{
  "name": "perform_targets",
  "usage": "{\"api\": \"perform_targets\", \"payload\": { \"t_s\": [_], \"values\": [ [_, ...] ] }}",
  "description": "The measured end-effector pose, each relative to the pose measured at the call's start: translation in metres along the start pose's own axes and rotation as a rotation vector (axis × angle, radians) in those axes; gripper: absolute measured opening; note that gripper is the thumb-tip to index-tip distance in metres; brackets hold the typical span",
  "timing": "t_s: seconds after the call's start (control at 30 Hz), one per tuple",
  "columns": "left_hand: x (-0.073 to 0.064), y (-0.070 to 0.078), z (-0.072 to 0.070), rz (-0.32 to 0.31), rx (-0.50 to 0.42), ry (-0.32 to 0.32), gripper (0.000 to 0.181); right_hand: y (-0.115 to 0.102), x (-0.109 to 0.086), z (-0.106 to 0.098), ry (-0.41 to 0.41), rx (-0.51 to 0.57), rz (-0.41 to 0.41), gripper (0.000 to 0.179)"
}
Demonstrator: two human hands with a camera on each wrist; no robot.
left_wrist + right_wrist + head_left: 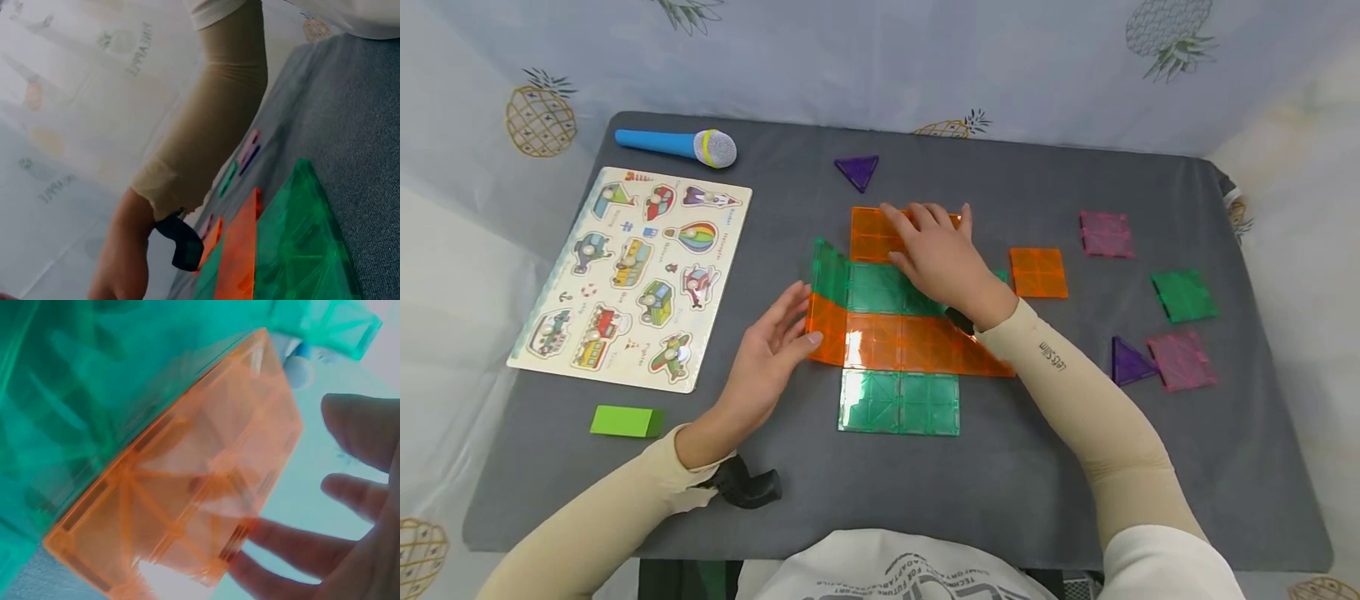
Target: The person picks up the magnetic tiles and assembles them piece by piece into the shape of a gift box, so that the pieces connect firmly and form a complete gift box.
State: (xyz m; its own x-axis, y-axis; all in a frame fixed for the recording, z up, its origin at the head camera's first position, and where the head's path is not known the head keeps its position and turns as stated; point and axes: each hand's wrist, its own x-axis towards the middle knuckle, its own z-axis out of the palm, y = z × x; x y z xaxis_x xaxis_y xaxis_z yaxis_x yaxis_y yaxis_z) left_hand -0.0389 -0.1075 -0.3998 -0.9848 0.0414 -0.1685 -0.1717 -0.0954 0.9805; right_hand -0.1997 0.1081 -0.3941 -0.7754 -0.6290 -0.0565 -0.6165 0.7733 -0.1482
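Lying around the tile sheet (874, 343) are several loose things: a puzzle board (638, 283) to the left, a microphone (673, 148) beyond it, and a lime block (627, 421) on its near side. A purple triangle (857, 172) sits just past the sheet. To the right lie an orange square (1039, 272), then, farther out, two pink squares (1107, 233) (1182, 360), a green square (1184, 295) and another purple triangle (1132, 362). The right forearm (1075, 400) crosses over the sheet's right side and hides part of it.

Grey cloth covers the table (865, 483), with the orange-and-green sheet near its middle — flat at the centre, its left flap (827, 329) tilted up. A pale curtain (880, 67) printed with pineapples hangs behind.

The left hand (756, 358) is loosely open beside that flap, thumb at its edge; whether it presses there, I cannot tell. The right hand (947, 262) is open, fingers spread — fingertips touching the far orange flap (870, 235), with no grip visible.
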Motion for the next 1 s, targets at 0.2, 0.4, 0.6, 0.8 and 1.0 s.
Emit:
{"api": "perform_targets", "payload": {
  "t_s": [0.2, 0.4, 0.6, 0.8, 1.0],
  "values": [
    [0.004, -0.004, 0.013, 0.147, 0.107, -0.03, 0.065, -0.01, -0.017, 0.0, 0.026, -0.034, 0.007, 0.063],
    [0.005, -0.008, 0.021, 0.201, 0.13, -0.052, 0.067, -0.018, -0.04, 0.007, 0.016, -0.062, -0.019, 0.068],
    [0.007, -0.012, 0.024, 0.178, 0.133, -0.036, 0.066, -0.018, -0.061, 0.012, 0.039, -0.003, -0.051, 0.068],
    [0.008, -0.026, 0.024, 0.075, 0.111, -0.072, 0.067, -0.007, -0.082, 0.007, 0.169, 0.055, -0.012, 0.062],
    [0.004, -0.041, 0.025, 0.046, 0.144, -0.206, 0.085, 0.013, -0.124, 0.004, 0.079, 0.069, 0.216, 0.064]
  ]
}}
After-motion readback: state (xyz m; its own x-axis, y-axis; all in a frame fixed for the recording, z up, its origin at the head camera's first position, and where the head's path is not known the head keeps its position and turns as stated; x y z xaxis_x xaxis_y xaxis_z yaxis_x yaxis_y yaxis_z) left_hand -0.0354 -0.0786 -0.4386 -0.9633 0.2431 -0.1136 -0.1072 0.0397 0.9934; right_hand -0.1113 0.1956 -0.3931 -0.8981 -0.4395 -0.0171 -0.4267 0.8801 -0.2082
